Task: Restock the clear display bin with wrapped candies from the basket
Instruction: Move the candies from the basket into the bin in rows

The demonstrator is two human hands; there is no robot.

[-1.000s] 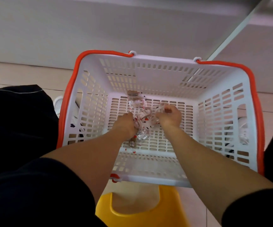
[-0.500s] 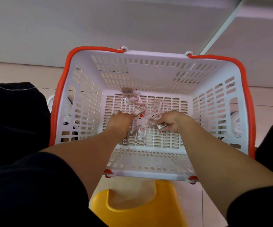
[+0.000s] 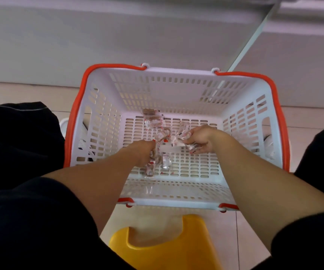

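Basket: white slotted plastic basket with orange handles [image 3: 176, 90], on the floor.
Candies: clear-wrapped candies [image 3: 153, 119] are being gathered inside.
Left hand [image 3: 143, 151]: grip cannot be told.
Right hand [image 3: 202, 139]: grip curled, holding candies.

We saw a yellow plastic stool [image 3: 163, 248] at the bottom of the view, with a curved cut-out in its top. It stood on a pale tiled floor [image 3: 21, 92] whose seams ran across the frame. A white cabinet base [image 3: 98, 36] filled the upper part of the view, with a thin pale vertical edge [image 3: 254, 34] dividing it from a second white panel [image 3: 303, 55] on the right.
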